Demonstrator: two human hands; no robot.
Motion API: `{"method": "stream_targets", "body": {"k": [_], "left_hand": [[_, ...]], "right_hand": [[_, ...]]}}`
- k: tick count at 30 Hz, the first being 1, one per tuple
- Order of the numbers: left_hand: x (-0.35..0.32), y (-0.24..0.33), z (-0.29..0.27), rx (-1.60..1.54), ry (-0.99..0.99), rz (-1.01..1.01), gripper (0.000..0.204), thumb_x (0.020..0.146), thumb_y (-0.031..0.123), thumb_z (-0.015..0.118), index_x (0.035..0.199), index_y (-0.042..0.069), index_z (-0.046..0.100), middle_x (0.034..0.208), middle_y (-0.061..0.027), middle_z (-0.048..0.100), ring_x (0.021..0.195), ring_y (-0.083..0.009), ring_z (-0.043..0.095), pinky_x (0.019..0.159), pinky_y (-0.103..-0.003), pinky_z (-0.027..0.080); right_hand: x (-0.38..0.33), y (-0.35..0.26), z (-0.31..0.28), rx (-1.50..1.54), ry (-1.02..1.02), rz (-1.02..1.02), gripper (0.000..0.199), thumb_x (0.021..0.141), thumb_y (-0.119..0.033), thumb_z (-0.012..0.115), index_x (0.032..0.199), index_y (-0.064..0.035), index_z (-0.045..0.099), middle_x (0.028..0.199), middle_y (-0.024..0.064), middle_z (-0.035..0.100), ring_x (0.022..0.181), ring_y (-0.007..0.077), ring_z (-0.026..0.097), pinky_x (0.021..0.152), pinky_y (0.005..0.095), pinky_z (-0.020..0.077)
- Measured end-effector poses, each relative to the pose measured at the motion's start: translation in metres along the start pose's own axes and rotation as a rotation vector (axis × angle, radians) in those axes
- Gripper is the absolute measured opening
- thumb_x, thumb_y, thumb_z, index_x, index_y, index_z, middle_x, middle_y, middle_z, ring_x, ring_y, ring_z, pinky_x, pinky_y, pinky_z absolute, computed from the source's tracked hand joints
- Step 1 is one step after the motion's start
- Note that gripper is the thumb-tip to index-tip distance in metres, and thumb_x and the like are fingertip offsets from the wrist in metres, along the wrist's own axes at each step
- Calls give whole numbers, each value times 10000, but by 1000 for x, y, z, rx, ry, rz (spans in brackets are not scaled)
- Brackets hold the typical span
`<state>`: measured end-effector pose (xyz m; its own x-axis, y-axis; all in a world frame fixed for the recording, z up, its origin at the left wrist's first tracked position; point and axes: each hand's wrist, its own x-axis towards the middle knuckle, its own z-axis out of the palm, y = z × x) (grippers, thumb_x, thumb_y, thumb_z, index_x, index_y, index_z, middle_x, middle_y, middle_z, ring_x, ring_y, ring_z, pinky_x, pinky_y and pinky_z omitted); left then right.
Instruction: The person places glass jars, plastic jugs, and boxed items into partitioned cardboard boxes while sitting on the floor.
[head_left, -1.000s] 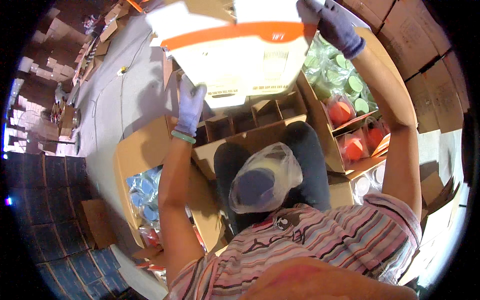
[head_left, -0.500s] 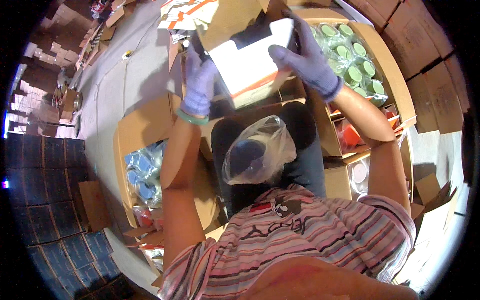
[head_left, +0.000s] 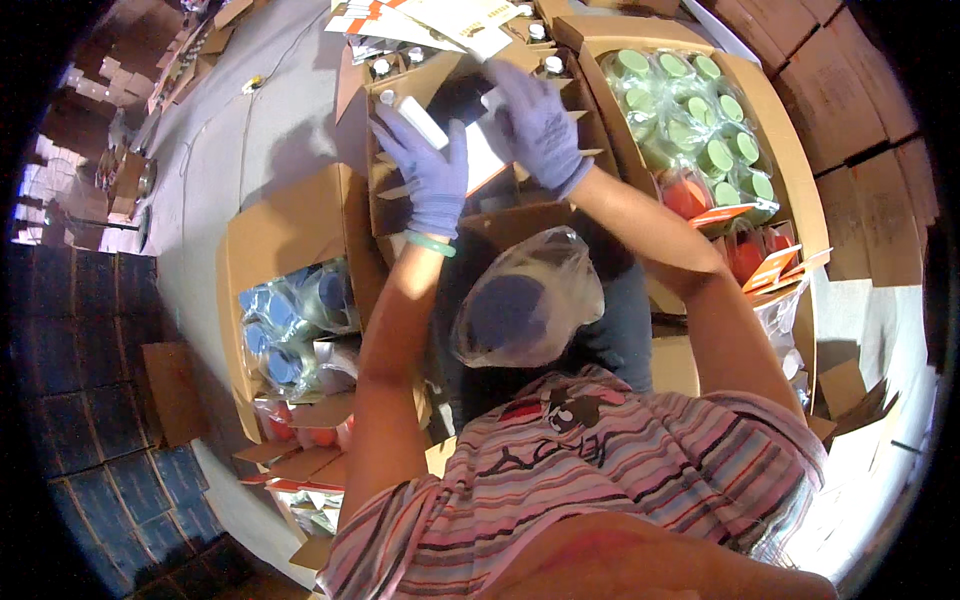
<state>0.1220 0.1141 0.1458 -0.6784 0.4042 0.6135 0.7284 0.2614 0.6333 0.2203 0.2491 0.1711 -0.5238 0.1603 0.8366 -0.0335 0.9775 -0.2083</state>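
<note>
A small white box [head_left: 486,158] with its top flaps raised is between my gloved hands, low over a brown carton [head_left: 394,212] in front of my knees. My left hand [head_left: 425,172], in a purple knit glove, holds its left side, a white flap between fingers and thumb. On the other side my right hand [head_left: 542,130] grips the box near its far right flap; those fingers are slightly blurred. The inside of the box looks dark. On my lap rests a blue-lidded container [head_left: 508,312] wrapped in a clear plastic bag.
Right of me a carton holds bagged containers with green lids [head_left: 697,110] and red ones [head_left: 686,192]. A left carton holds blue-lidded containers [head_left: 283,365]. White-capped bottles [head_left: 553,66] and printed flat cards [head_left: 430,22] are ahead. Stacked cartons [head_left: 105,380] stand at left.
The white box has come down toward the carton, its flaps shifting. My left hand has moved right and its fingers have spread more; my right hand has moved left and down.
</note>
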Motion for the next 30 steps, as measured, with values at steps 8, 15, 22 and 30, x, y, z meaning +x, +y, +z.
{"method": "stream_targets", "body": {"k": [8, 15, 22, 30], "left_hand": [[-11, -31, 16, 655, -207, -7, 1040, 755, 379, 666, 1404, -153, 51, 1416, -447, 51, 1334, -549, 130, 1093, -566, 153], [-13, -74, 24, 829, -527, 324, 755, 810, 524, 548, 1348, 6, 432, 1484, -181, 269, 1384, -413, 169, 989, -746, 107], [-9, -75, 32, 655, -349, 404, 871, 805, 713, 427, 1312, 6, 467, 1415, -163, 388, 1338, -406, 261, 976, -750, 133], [11, -113, -5, 130, -142, 563, 266, 747, 122, 731, 985, 37, 646, 952, -104, 654, 921, -273, 595, 942, -420, 421]], "right_hand": [[-35, -8, 49, -39, -253, -138, 513, 680, -161, 644, 1183, -82, 583, 1284, 76, 546, 945, 323, 516, 839, 418, 452], [-22, 38, 85, -2, -700, -113, 453, 789, -254, 588, 1224, -129, 587, 1275, 76, 569, 1115, 214, 558, 972, 390, 382], [52, 74, 107, 697, -235, 556, 399, 903, -395, 543, 1166, -108, 631, 1071, 131, 666, 1012, 215, 624, 901, 343, 483], [58, 48, 143, 8, -825, -116, 825, 785, -509, 656, 1474, -316, 246, 1345, 151, 478, 1199, 337, 502, 994, 473, 416]]}}
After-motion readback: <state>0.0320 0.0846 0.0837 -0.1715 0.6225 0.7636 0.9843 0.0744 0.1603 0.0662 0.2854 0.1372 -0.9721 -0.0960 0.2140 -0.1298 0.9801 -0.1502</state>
